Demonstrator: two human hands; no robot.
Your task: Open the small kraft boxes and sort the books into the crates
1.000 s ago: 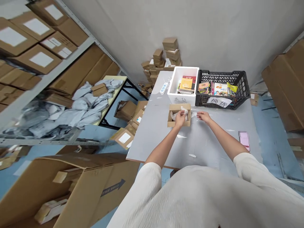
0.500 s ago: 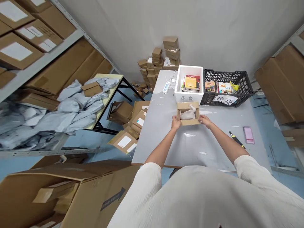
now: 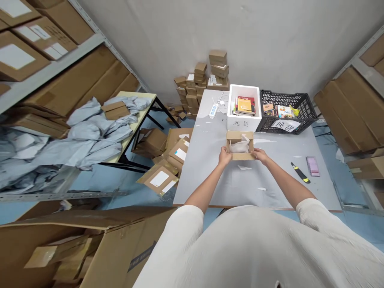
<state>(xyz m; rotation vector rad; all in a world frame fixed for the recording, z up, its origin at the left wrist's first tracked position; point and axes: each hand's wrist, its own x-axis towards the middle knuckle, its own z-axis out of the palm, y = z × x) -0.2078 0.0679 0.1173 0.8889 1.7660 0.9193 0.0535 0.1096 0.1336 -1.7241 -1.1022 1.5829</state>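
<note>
1. Open oblong brown cardboard box, crumpled white wrapping inside; sits between the hands, at 12 o'clock from the torso; long axis 9-to-3.
2. Left hand grips its near corner at 8 o'clock; right hand grips the corner at 4; fingers closed on cardboard, hands about equally near.
3. White rectangular foam bin just beyond at 12, contact uncertain; black lattice plastic crate at 2.
4. Grey flat tabletop stretches towards 9 and 6, near edge at 6; black-and-yellow cutter at 4, well apart.
</note>
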